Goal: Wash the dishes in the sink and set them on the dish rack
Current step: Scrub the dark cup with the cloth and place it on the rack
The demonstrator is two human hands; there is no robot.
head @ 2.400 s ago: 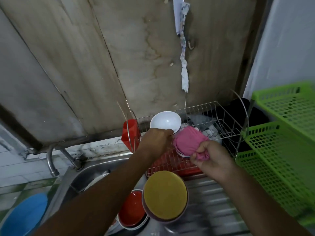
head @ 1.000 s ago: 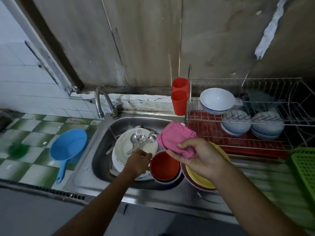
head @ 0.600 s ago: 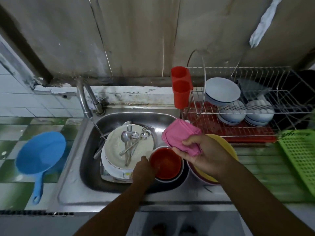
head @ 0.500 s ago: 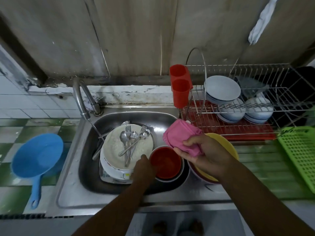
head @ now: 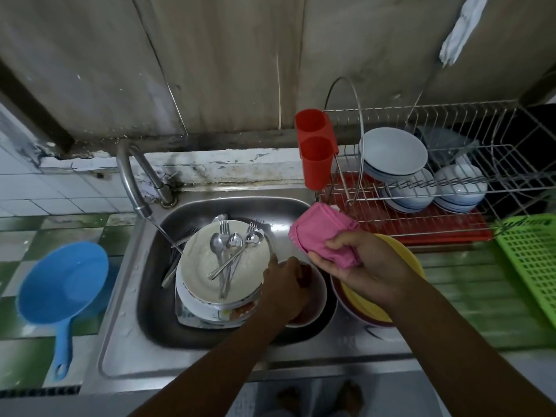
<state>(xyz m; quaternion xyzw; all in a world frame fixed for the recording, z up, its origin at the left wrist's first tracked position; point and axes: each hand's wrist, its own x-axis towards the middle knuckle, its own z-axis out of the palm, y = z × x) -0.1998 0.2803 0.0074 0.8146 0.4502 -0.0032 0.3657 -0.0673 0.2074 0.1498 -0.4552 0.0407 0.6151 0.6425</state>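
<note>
Back wall: stained beige panel wall (head: pixel 225 70), joined in upright sheets with thin seams.
Wall foot: dark grimy strip (head: pixel 240 136) above a cracked white plaster ledge (head: pixel 228 165).
Left wall: white square tiles (head: pixel 45 191) under a dark slanting beam (head: pixel 33 112).
Left surface: green-and-white checked tiles (head: pixel 36 230).
Upper right: torn white strip (head: pixel 460 28) hanging on the wall.
Light: dull, even.

We log cutlery (head: pixel 228 254) on plate stack (head: pixel 207 281) in sink (head: pixel 155 296) | small bowl (head: pixel 316 299) in sink | cloth (head: pixel 325 233) above sink's right rim | dish rack (head: pixel 451 212) right of sink | scoop (head: pixel 63 284) left of sink
</note>
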